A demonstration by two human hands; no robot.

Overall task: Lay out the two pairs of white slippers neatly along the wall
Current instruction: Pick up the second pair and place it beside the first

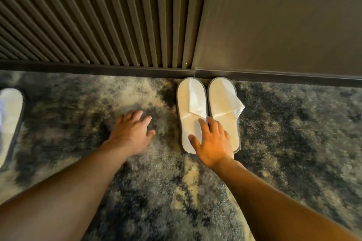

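A pair of white slippers lies side by side on the carpet, toes against the dark skirting board: the left slipper and the right slipper, whose upper sticks out crumpled at its right side. My right hand lies flat over their heel ends, fingers spread, holding nothing. My left hand hovers open, palm down, over bare carpet to the left of the pair. Another white slipper lies at the far left edge, partly cut off by the frame.
The floor is a mottled grey and cream carpet. A ribbed dark wall panel and a plain dark panel stand behind a low skirting board.
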